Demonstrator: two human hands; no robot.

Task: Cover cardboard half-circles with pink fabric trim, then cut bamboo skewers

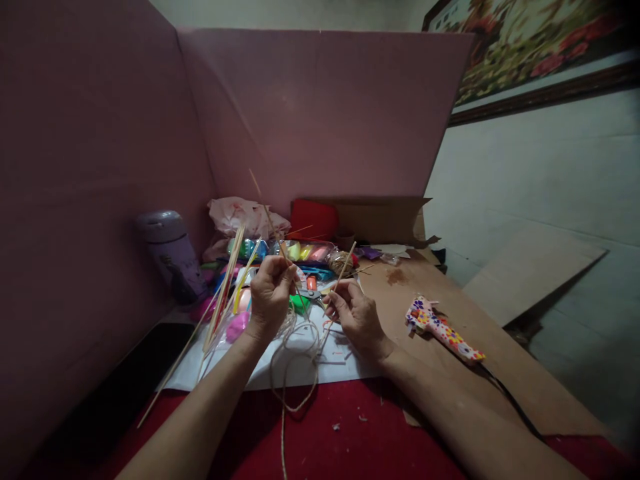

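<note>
My left hand [270, 297] is closed in a pinch on a thin wooden stick [268, 215] that slants up to the left. Between the thumb and fingers of my right hand [357, 317] is another thin stick [346, 263], leaning up to the right. Loops of twine [316, 380] hang or lie between and below both hands; whether either hand grips the twine I cannot tell. Scissors [310, 293] show behind the gap between the hands. Left of my left hand, a bundle of wooden sticks [225, 287] leans across white paper [295, 360].
Colourful clay packs [300, 251] sit behind the hands, near a red object [314, 219] and a crumpled plastic bag [245, 213]. A lilac tumbler [173, 257] stands left. At right, a flower-patterned glue gun [443, 330] with a cord rests on cardboard [520, 380]. Red cloth [350, 427] covers the near edge.
</note>
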